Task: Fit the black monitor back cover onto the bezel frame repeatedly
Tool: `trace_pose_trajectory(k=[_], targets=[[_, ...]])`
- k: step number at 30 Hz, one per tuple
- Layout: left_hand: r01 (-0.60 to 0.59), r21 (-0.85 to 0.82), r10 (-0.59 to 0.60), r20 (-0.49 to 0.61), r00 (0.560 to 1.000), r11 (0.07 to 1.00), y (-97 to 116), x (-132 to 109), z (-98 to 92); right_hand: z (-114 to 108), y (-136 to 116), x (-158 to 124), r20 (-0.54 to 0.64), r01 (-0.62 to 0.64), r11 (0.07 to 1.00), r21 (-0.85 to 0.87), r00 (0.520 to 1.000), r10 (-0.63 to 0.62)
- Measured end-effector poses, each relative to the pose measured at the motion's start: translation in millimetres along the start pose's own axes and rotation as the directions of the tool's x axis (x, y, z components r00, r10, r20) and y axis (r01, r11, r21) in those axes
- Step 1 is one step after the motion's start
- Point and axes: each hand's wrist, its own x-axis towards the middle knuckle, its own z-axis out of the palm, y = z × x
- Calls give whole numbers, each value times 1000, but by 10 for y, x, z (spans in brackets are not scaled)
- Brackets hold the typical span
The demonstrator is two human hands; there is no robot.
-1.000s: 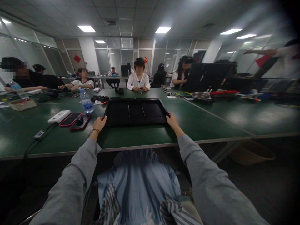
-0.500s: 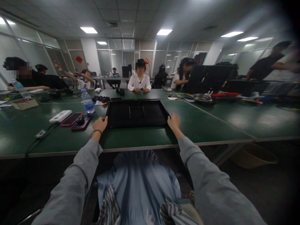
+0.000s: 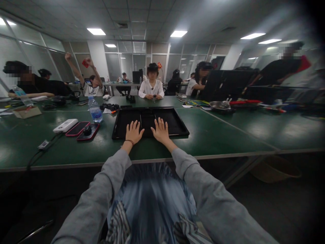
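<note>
A flat black tray with shallow compartments lies on the green table in front of me. My left hand rests palm down on the tray's near edge, fingers spread. Beside it, my right hand lies flat on the same edge with its fingers stretched out. Neither hand holds anything. Grey sleeves cover both my arms.
Left of the tray lie two red-cased phones, a white power bank and a water bottle. A metal bowl stands at the back right. Several people sit around the far tables; one raises both arms.
Both my hands have left the tray's side corners and moved inward to its near edge, now lying flat and open. A person at the back left has raised both arms.
</note>
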Motion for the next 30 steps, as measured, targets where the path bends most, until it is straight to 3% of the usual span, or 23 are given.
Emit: trace_pose_trajectory(k=[3, 7, 10, 18, 30], targets=[[-10, 14, 9, 85, 996, 1000, -23, 40, 74, 23, 8, 83, 170, -6, 1000, 11, 985, 4], [22, 5, -22, 188, 982, 1000, -89, 124, 85, -27, 61, 212, 395, -40, 999, 29, 918, 25], [57, -18, -48, 315, 948, 998, -105, 203, 73, -87, 60, 271, 488, -44, 999, 23, 873, 27], [88, -24, -66, 471, 880, 996, -134, 391, 106, -120, 73, 362, 573, -49, 999, 6, 819, 36], [114, -15, -91, 498, 862, 993, -86, 430, 58, -119, 89, 400, 586, -57, 998, 2, 809, 45]])
